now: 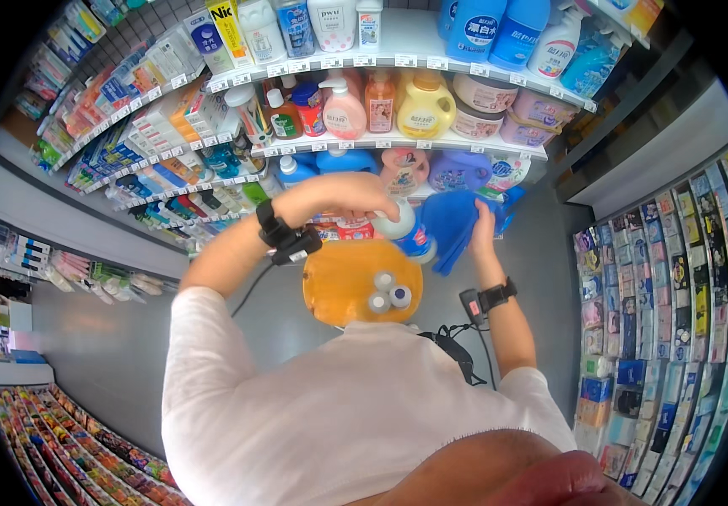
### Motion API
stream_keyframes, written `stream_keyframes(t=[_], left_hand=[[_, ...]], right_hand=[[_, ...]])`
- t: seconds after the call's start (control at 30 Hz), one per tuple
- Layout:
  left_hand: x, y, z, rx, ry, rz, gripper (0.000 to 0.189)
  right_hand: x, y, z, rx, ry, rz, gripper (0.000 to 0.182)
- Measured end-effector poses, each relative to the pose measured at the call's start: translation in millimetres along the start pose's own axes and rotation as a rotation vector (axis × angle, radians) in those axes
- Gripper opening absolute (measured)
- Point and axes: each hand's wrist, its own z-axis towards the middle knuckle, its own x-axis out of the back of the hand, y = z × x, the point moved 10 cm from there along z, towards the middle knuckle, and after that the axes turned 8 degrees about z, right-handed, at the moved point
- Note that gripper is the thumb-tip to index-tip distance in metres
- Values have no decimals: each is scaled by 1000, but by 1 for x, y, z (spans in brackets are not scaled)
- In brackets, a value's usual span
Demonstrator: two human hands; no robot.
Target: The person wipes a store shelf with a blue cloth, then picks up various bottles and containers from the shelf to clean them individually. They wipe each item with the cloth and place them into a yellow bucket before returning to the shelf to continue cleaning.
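My left hand point(367, 195) grips a pale bottle point(401, 221) with a blue label, tilted in front of the shelves. In my right hand point(483, 229) is a blue cloth point(449, 228), bunched up with its folds hanging down. The cloth meets or overlaps the bottle's right side; whether they press together I cannot tell. Below both hands stands an orange-yellow stool seat point(339, 278). Three small containers with round caps point(385, 280) stand grouped on its right part.
Ahead, a white shelf point(414, 38) bears detergent bottles. Below it are a pink pump bottle point(344, 114), a yellow jug point(426, 107) and stacked tubs point(484, 95). More stocked racks point(661, 284) rise at the right. Snack shelves point(73, 443) fill the lower left. Cables point(253, 291) hang from wrist-worn devices.
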Motion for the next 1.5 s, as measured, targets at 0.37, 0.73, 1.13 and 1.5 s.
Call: stream_keyframes(t=[0.37, 0.73, 1.13, 1.5], left_hand=[[166, 113, -56, -196, 496, 723, 57], [322, 194, -66, -326, 876, 798, 43], [347, 198, -6, -156, 787, 725, 32], [391, 163, 33, -79, 910, 488, 40]], right_hand=[[92, -34, -56, -23, 137, 137, 38], [228, -60, -96, 49, 402, 194, 40], [309, -73, -147, 74, 663, 225, 49], [328, -66, -140, 40, 662, 287, 47]])
